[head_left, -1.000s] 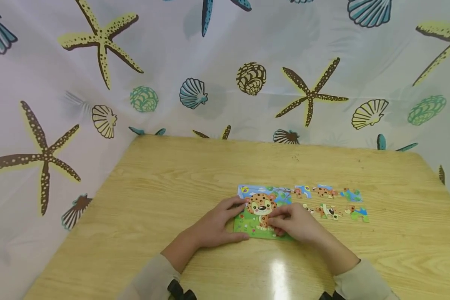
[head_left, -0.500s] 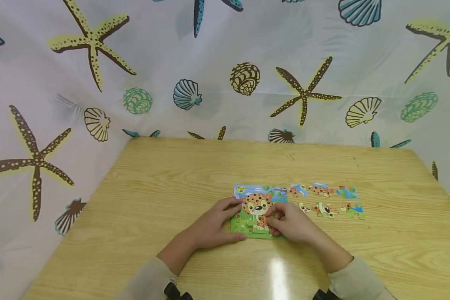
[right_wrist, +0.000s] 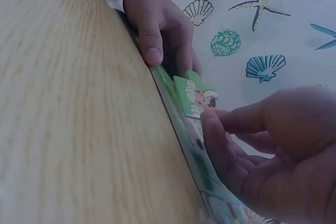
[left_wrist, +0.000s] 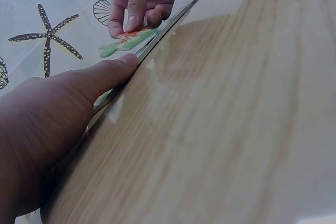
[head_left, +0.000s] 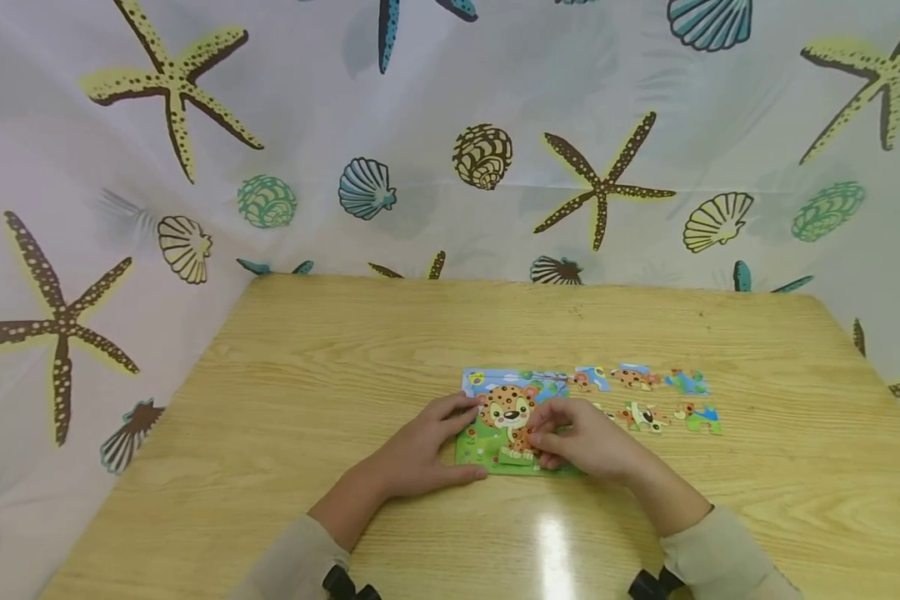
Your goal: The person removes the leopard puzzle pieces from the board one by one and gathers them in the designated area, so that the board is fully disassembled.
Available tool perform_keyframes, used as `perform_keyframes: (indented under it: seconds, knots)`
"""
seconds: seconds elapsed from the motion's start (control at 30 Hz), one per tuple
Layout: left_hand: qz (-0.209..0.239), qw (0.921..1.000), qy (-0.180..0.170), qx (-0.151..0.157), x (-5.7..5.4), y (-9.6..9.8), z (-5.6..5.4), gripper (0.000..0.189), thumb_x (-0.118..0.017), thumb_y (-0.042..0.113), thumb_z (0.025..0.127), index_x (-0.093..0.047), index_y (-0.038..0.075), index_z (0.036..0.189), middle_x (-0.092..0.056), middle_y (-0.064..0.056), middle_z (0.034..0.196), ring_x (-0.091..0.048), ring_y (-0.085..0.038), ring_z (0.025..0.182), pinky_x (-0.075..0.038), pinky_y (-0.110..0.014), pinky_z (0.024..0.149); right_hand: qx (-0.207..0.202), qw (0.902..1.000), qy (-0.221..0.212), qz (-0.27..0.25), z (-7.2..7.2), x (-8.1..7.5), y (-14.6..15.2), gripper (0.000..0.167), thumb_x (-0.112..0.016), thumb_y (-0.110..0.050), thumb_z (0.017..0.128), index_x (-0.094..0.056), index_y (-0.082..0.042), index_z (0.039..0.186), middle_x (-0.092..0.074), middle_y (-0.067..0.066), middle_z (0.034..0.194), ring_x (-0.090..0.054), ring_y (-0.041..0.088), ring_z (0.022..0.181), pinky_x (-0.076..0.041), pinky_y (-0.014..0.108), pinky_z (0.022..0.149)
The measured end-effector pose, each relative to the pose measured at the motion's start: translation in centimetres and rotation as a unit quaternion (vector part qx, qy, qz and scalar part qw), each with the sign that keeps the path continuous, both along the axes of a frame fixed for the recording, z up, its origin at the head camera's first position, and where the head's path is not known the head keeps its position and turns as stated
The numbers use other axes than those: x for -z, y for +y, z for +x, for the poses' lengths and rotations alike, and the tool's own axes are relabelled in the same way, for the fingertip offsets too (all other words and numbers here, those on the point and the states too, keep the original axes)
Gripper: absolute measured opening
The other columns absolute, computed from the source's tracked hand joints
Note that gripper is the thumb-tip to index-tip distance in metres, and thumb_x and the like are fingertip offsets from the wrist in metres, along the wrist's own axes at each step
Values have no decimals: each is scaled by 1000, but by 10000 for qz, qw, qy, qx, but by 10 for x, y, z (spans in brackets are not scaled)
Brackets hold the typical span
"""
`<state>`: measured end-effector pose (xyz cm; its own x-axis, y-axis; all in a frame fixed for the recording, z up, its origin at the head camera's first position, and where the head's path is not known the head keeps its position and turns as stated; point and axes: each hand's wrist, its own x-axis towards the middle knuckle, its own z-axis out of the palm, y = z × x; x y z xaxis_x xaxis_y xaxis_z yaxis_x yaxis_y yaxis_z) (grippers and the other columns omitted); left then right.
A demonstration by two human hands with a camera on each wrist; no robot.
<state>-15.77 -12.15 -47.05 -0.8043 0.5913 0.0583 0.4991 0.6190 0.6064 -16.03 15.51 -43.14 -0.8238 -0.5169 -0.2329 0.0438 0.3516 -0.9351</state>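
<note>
A jigsaw puzzle board (head_left: 476, 454) with a spotted leopard cub on green and blue lies flat on the table. My right hand (head_left: 588, 439) pinches a puzzle piece (right_wrist: 195, 97) between thumb and fingertips, just over the board's lower middle. Green ground, pale paws and an orange spotted patch show on that piece, which is tilted in the right wrist view. My left hand (head_left: 423, 450) rests at the board's left side, fingertips on its left edge and thumb along the lower left corner. Part of the board's right half is hidden behind the right hand.
Two rows of loose pieces lie right of the board, among them a blue and orange piece (head_left: 591, 379), a spotted piece (head_left: 636, 377) and a green and blue piece (head_left: 701, 418). A shell-printed cloth (head_left: 420, 100) hangs behind the wooden table (head_left: 345, 333).
The head view has shifted a little, so everything sits farther left. The pinched piece has changed its tilt over the board in the right hand. The left hand stays at the board's edge.
</note>
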Motion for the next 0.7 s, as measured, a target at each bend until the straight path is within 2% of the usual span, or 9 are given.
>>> perform_keyframes:
  seconds: [0.23, 0.53, 0.7]
  knots:
    - [-111, 9997, 209, -17, 4, 2, -2, 92, -69, 62, 86, -38, 7, 153, -30, 1, 162, -22, -23, 153, -28, -49, 122, -525, 9983, 139, 227, -9, -9, 23, 25, -61, -14, 100, -62, 0, 121, -67, 12, 95, -67, 21, 74, -61, 35, 68]
    - [-137, 9998, 153, -39, 2, 5, -2, 93, -68, 63, 86, -37, 8, 154, -29, 1, 162, -22, -23, 153, -28, -50, 122, -852, 9950, -496, 142, -21, -21, 63, 27, -61, -11, 99, -62, 5, 122, -67, 14, 94, -73, 27, 82, -63, 39, 76]
    - [-169, 9998, 86, -117, 5, 5, -3, 95, -67, 66, 85, -35, 10, 154, -28, 3, 163, -21, -21, 153, -28, -48, 123, -1028, 9930, -484, 321, -25, -28, 86, 27, -64, -10, 97, -64, 4, 120, -66, 14, 94, -73, 26, 83, -63, 38, 76]
